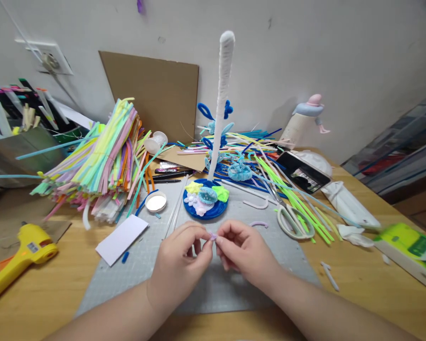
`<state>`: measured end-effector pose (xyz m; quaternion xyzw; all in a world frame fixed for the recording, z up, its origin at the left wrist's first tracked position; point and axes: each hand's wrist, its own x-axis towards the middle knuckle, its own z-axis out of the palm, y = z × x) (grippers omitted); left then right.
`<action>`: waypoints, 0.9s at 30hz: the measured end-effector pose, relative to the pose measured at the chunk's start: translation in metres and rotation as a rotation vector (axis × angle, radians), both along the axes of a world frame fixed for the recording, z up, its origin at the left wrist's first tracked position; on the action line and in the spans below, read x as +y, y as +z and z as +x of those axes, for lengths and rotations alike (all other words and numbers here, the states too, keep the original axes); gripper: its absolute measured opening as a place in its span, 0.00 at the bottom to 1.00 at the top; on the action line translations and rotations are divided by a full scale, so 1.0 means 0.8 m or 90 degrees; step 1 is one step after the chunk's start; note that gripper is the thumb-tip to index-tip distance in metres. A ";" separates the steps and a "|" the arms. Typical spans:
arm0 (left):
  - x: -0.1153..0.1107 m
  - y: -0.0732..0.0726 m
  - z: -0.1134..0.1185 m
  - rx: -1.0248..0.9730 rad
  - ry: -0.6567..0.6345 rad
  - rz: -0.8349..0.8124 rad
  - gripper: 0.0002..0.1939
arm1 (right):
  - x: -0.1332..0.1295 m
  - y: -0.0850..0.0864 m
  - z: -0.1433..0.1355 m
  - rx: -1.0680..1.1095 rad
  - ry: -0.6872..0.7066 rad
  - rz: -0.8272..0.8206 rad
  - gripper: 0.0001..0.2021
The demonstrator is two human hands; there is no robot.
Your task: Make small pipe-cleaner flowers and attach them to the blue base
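Note:
Between my two hands is a small light purple piece of pipe cleaner (213,236), pinched from both sides at the fingertips. My left hand (184,253) grips its left end between thumb and forefinger, and my right hand (243,248) grips its right end. Just beyond them stands a round blue base (216,211) bearing yellow, green, blue and whitish fuzzy flowers. From it rises a tall white wrapped stem (224,76) with blue loops behind it. Two bent purple pieces, one paler (255,204) and one darker (259,223), lie right of the base.
A grey cutting mat (138,284) lies under my hands. Scissors (294,222), green pipe cleaners (305,213) and a phone (303,171) are at the right. At the left are a pipe cleaner bundle (102,161), a white card (122,239) and a yellow glue gun (31,251).

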<state>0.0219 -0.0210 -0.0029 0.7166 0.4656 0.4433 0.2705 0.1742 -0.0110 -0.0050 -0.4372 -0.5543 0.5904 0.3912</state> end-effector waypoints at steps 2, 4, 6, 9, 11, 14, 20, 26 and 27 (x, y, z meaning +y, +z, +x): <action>0.004 -0.001 0.001 -0.059 -0.019 -0.110 0.01 | 0.001 -0.002 0.006 -0.135 -0.031 0.221 0.04; 0.009 -0.001 0.001 -0.159 -0.053 -0.266 0.06 | 0.003 -0.001 0.013 -0.227 -0.004 0.389 0.05; 0.014 -0.001 0.002 -0.252 -0.102 -0.404 0.10 | 0.006 0.001 0.020 -0.261 0.060 0.465 0.07; 0.018 0.001 0.001 -0.299 -0.146 -0.480 0.12 | 0.011 0.003 0.026 -0.275 0.116 0.494 0.07; 0.020 0.002 0.000 -0.296 -0.147 -0.483 0.12 | 0.013 0.003 0.026 -0.282 0.114 0.492 0.07; 0.018 0.002 0.000 -0.284 -0.142 -0.466 0.11 | 0.011 0.001 0.023 -0.268 0.103 0.463 0.06; 0.011 -0.002 -0.002 -0.232 -0.129 -0.353 0.09 | 0.005 -0.003 0.012 -0.140 0.045 0.190 0.06; 0.007 0.001 -0.004 -0.156 -0.147 -0.247 0.07 | 0.004 0.002 0.007 0.100 0.075 -0.098 0.07; 0.007 0.001 -0.004 -0.144 -0.154 -0.231 0.07 | 0.004 0.002 0.007 0.131 0.078 -0.136 0.07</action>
